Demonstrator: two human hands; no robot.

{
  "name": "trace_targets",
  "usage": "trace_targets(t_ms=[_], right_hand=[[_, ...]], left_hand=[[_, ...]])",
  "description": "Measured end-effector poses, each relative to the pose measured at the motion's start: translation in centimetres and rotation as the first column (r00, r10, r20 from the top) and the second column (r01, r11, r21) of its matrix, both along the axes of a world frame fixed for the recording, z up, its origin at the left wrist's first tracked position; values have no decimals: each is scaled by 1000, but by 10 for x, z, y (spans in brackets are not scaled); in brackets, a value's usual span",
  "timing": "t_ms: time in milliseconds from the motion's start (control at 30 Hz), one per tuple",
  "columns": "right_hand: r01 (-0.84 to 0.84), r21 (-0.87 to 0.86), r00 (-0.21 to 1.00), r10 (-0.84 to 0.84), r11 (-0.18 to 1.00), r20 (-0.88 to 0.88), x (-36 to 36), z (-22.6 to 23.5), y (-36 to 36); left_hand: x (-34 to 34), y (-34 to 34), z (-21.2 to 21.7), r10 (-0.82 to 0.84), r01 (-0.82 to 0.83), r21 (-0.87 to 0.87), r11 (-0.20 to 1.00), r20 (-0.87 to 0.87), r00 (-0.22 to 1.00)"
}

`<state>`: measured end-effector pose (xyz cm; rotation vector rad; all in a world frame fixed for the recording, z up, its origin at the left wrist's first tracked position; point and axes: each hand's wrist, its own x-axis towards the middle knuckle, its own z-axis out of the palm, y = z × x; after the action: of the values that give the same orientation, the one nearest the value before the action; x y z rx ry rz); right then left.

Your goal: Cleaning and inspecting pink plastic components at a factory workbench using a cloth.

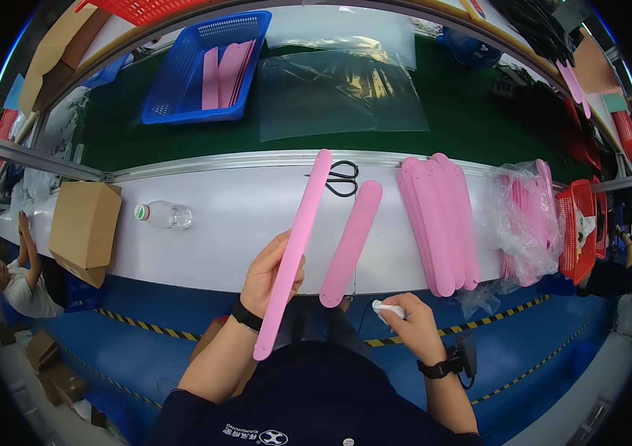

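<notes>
I see my left hand (271, 276) closed around a long pink strip (293, 253), held slanted over the near edge of the white worktop (204, 230). My right hand (405, 320) is clenched on a small white wad (386, 308), just off that edge. A second pink strip (351, 243) lies on the worktop just right of the held one, scissors (342, 177) beyond it, a pink stack (442, 223) farther right.

Bright, even light; fisheye bending, dark corners.
</notes>
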<state>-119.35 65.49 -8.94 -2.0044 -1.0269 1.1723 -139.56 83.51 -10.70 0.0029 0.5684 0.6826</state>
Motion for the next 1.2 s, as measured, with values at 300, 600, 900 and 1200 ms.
trace_targets(t_ms=[300, 600, 900, 1200], right_hand=[[310, -131, 528, -285, 942, -800, -18, 35, 26], [430, 3, 619, -292, 903, -729, -24, 48, 48], [569, 226, 537, -149, 791, -831, -17, 48, 103], [577, 294, 629, -185, 762, -755, -7, 42, 131]], left_hand=[[6, -6, -7, 64, 176, -272, 946, 689, 722], [5, -10, 11, -45, 259, -183, 948, 730, 682], [10, -33, 11, -110, 395, -205, 895, 758, 642], [12, -41, 5, -200, 508, -93, 857, 847, 492]])
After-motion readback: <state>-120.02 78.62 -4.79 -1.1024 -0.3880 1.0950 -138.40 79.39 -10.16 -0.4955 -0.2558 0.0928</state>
